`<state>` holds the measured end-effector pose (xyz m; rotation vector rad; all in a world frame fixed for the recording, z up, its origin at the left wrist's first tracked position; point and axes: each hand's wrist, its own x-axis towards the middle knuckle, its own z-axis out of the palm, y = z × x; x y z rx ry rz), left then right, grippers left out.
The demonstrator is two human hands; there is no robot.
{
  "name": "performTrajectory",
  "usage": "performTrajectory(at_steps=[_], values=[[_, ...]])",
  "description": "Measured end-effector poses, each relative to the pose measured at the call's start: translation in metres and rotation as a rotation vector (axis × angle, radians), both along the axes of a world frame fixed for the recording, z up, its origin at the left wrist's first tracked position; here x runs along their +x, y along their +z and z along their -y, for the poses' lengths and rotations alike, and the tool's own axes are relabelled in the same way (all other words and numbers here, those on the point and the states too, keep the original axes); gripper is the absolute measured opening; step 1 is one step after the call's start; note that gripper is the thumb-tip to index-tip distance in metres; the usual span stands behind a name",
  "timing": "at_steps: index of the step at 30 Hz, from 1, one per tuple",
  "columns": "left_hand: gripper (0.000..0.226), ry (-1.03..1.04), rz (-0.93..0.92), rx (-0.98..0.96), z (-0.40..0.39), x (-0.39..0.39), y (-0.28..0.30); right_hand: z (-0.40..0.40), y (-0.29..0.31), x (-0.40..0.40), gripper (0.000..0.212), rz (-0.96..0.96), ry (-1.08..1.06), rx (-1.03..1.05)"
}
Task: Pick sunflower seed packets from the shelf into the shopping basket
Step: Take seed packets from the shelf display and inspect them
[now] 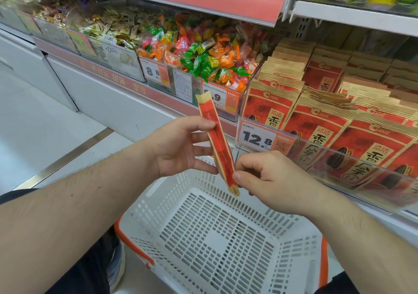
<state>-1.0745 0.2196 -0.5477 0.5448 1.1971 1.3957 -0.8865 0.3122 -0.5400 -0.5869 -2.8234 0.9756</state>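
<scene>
A red and tan sunflower seed packet is held edge-on above the white shopping basket. My left hand grips its middle from the left, thumb on top and fingers below. My right hand pinches its lower end from the right. Rows of the same red packets stand on the shelf at the right, behind a clear front rail. The basket holds nothing that I can see.
Clear bins of wrapped candy fill the shelf to the left of the packets. A 12.8 price tag hangs on the rail. An upper shelf edge runs overhead. White floor and a cabinet lie at the left.
</scene>
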Motion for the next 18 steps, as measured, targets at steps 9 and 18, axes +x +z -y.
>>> performTrajectory(at_steps=[9,18], values=[[0.025,0.019,0.038,0.007,-0.0009,0.0016,-0.0025,-0.0053,-0.0062,-0.0012,0.029,0.045,-0.013,-0.195],[0.035,0.016,0.059,-0.001,-0.0012,0.0016,-0.0022,-0.0068,-0.0074,-0.0006,0.027,0.021,-0.018,-0.255]])
